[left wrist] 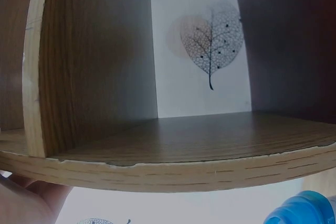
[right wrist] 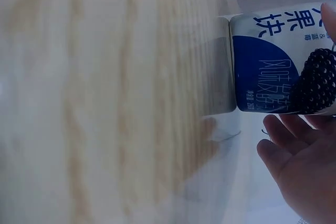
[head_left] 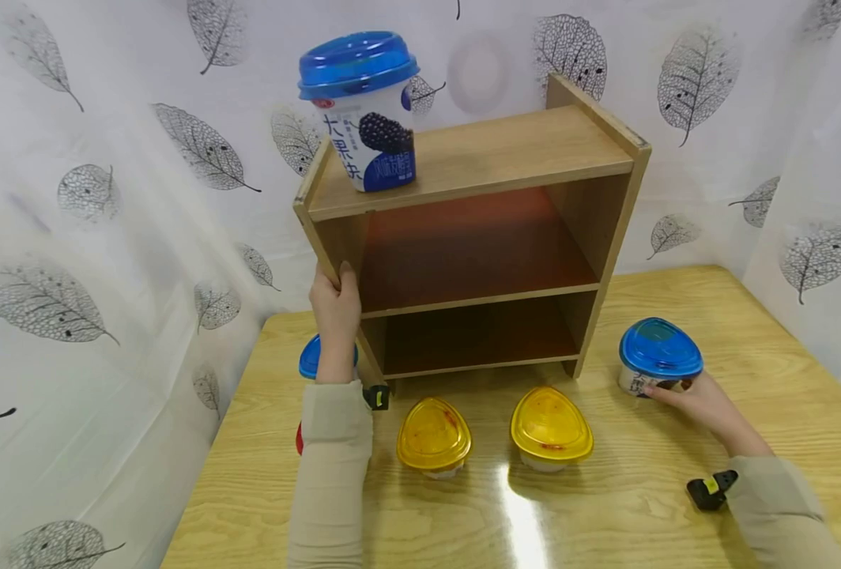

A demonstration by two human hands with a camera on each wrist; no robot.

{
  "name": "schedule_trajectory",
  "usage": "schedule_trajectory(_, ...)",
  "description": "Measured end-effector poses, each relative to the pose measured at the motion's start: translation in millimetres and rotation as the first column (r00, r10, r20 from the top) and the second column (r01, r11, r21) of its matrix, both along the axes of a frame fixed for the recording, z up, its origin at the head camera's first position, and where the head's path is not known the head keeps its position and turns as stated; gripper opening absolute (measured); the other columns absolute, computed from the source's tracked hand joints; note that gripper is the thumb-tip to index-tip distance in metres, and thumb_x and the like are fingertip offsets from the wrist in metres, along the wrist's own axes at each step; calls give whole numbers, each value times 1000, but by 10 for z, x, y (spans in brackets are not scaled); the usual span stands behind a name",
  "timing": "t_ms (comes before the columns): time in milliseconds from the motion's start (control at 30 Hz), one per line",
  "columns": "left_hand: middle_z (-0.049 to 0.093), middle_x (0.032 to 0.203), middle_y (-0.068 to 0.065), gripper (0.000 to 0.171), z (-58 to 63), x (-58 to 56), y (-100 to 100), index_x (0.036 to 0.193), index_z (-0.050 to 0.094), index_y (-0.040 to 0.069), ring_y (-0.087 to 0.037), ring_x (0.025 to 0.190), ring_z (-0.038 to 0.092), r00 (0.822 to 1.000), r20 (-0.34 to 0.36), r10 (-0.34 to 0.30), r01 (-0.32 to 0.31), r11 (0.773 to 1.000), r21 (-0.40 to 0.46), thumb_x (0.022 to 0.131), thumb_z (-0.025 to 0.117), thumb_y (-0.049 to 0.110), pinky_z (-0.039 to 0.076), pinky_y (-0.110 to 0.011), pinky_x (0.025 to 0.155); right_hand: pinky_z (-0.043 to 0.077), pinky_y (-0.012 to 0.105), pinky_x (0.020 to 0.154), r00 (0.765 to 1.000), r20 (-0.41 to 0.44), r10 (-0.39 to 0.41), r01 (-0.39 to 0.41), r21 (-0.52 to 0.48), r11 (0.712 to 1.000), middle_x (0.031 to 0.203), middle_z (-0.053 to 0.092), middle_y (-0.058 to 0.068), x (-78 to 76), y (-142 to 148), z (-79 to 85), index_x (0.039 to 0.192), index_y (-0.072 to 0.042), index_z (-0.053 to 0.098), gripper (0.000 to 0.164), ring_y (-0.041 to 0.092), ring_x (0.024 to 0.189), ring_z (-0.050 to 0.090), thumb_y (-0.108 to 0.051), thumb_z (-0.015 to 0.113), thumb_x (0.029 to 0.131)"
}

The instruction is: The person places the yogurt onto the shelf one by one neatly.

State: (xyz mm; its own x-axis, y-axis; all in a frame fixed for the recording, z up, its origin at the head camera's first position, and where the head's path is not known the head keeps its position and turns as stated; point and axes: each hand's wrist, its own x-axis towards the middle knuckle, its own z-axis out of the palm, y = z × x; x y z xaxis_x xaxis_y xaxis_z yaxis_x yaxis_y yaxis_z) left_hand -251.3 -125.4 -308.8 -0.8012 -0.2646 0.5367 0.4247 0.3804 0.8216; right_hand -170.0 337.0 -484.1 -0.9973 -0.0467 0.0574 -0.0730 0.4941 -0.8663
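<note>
Blue-lidded cup (head_left: 659,359) in right grip (head_left: 701,403); left grip (head_left: 335,304) clamps shelf (head_left: 477,162) beside yellow cups (head_left: 435,435).

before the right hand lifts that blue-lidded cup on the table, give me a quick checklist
1. Right hand on the blue-lidded berry cup on the table: fingers touch its base, full grip cannot tell.
2. Left hand steadying the small wooden shelf unit: ok, it grips the left side panel.
3. Middle shelf free: ok.
4. Blue-lidded cup on the shelf top stable: not ok, near the front left corner.
5. Two yellow-lidded cups out of the path: ok.
</note>
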Motion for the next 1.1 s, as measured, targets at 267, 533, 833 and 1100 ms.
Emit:
schedule_trajectory(267, 56, 106, -23, 29, -2, -11, 11, 115, 49, -4, -29, 99, 53, 1000, -1, 10, -10, 1000, -14, 91, 42, 10, 42, -39, 82, 28, 1, 77, 999, -54, -3, 3, 11, 1000, 131, 23, 33, -17, -8, -66, 139, 3, 7, 82, 0, 115, 29, -12, 63, 82)
schedule_trajectory(533, 56, 106, -24, 28, 14, 15, 22, 113, 50, -5, -30, 99, 53, 1000, -16, 15, -15, 1000, -10, 90, 43, 9, 42, -39, 83, 27, 1, 79, 997, -80, -20, 19, -10, 1000, 131, 24, 30, -36, -32, -101, 138, 4, 9, 80, 0, 115, 28, -10, 64, 81)
schedule_trajectory(833, 56, 108, -23, 29, 10, 20, 19, 116, 49, -4, -29, 100, 53, 1000, -7, 4, -4, 1000, -7, 91, 42, 9, 42, -37, 83, 21, 57, 95, 997, -58, -52, 51, -18, 999, 131, 22, 34, -64, -35, -127, 138, 3, 7, 81, 34, 119, 27, -11, 63, 82)
schedule_trajectory(1100, 57, 105, -24, 28, 17, 15, 15, 112, 50, -5, -30, 97, 54, 1000, -13, 16, -16, 1000, -7, 90, 42, 10, 43, -39, 81, 19, 64, 89, 996, -70, -54, 51, -38, 998, 130, 22, 36, -90, -86, -72, 138, 5, 6, 83, 47, 115, 24, -10, 64, 80)
